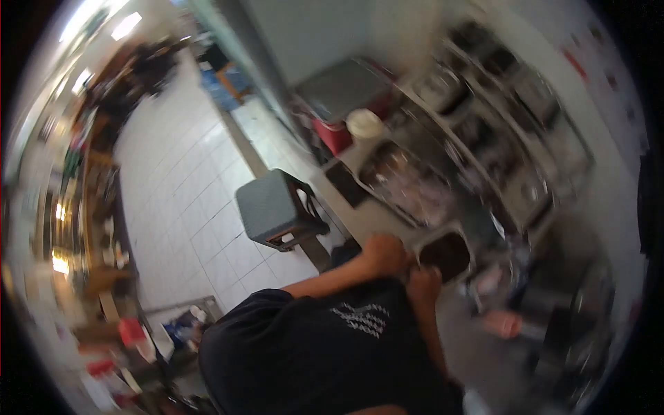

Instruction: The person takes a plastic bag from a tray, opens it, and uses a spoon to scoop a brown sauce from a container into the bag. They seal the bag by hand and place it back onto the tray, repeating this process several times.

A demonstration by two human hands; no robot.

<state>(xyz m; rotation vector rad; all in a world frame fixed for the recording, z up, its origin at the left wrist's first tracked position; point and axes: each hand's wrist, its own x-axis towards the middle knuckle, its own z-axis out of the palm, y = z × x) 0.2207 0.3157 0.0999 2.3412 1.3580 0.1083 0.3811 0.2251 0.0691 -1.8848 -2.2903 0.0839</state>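
My left hand point(386, 256) is curled closed beside the lower left corner of a small pale-rimmed tray point(470, 268) with dark contents. Close to it, my right hand point(423, 282) is also closed, at the tray's near edge. Blur hides what the fingers hold, if anything, and whether they touch the rim. Past the hands, a larger metal tray point(379, 196) bears pale, shiny contents that look wrapped in clear plastic.
A grey plastic stool point(273, 207) stands on the tiled floor point(187, 173). Behind the counter sit a red cooler with a grey lid point(346, 90) and a white round tub point(364, 124). Metal pans point(532, 197) line the right; a pink cup-like item point(503, 324) lies nearer.
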